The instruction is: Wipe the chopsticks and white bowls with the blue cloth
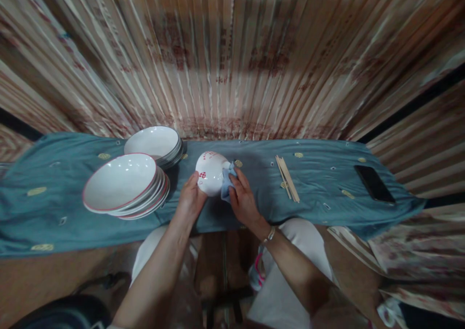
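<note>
A white bowl [210, 166] with small red patterns is tilted so that its outside faces me, above the middle of the table. My left hand [192, 193] grips its lower left edge. In my right hand [242, 193] is a light blue cloth [228, 182], pressed against the bowl's right side. The fingers of my right hand are partly curled over the cloth. What the left fingertips do behind the bowl is hidden.
Left of my hands stand a stack of red-rimmed plates [121, 183] and, behind it, a stack of dark-rimmed plates [154, 142]. Wooden chopsticks [288, 179] and a black phone [374, 183] lie to the right on the teal tablecloth [327, 174]. A patterned curtain [225, 67] hangs behind.
</note>
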`<state>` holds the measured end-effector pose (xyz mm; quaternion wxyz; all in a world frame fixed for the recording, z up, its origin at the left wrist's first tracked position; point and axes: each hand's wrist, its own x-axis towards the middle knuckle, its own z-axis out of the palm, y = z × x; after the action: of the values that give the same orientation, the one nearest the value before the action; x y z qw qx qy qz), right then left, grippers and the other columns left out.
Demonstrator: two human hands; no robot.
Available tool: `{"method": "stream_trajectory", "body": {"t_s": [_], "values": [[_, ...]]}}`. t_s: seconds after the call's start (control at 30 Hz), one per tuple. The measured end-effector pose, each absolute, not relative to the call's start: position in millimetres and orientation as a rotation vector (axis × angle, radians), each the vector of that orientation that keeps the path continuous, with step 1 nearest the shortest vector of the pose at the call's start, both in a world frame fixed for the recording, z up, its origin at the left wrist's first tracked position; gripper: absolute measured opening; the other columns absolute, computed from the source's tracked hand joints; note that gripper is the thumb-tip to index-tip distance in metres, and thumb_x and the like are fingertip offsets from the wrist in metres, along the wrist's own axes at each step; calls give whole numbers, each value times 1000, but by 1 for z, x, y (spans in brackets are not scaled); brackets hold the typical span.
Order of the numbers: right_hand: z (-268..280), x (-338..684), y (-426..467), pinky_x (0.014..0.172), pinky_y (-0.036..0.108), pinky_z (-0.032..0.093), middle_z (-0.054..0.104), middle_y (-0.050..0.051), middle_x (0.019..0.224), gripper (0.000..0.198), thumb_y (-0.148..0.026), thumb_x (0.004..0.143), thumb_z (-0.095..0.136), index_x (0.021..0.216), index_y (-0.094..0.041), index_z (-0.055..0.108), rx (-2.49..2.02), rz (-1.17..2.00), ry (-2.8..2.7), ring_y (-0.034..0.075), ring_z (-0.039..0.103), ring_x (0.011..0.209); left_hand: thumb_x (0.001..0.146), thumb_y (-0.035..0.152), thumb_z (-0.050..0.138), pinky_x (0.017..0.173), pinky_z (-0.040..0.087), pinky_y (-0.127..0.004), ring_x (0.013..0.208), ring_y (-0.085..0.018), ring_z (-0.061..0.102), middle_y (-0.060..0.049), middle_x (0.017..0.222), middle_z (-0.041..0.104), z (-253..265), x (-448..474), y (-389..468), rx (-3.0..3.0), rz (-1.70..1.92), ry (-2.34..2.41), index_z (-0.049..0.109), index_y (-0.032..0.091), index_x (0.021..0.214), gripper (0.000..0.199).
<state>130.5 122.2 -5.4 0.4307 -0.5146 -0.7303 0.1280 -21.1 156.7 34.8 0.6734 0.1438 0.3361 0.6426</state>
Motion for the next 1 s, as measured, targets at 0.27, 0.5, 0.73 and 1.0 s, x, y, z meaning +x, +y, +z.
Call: {"method": "stream_trajectory", "body": {"t_s": [0.27, 0.5, 0.73, 1.0], "values": [[8, 131, 116, 119, 46, 29, 39, 9, 152, 41, -30, 100, 33, 136, -21, 52, -1188, 345, -1856, 21, 31, 143, 77, 24, 71, 90, 54, -40, 83, -25, 72, -10, 81, 76, 37, -19, 155, 366, 1464, 781, 70, 8, 94, 23], [27, 138, 119, 120, 50, 27, 30, 4, 157, 46, -26, 100, 32, 146, -27, 38, -1164, 235, -1902, 21, 24, 147, 70, 26, 77, 76, 54, -29, 63, -15, 67, -4, 72, 73, 40, -13, 148, 442, 1433, 820, 70, 12, 79, 18], [27, 125, 120, 119, 51, 23, 35, 11, 155, 50, -24, 98, 36, 148, -18, 34, -1157, 71, -2117, 24, 17, 149, 68, 21, 75, 74, 52, -29, 74, -18, 69, -5, 79, 75, 38, -4, 139, 542, 1336, 766, 72, 15, 85, 18], [36, 130, 125, 117, 53, 24, 30, 9, 157, 50, -33, 99, 37, 148, -22, 36, -1250, 84, -2058, 27, 16, 148, 74, 19, 70, 86, 51, -32, 98, -25, 67, -8, 84, 74, 41, 2, 135, 550, 1325, 786, 73, 17, 80, 8]]}}
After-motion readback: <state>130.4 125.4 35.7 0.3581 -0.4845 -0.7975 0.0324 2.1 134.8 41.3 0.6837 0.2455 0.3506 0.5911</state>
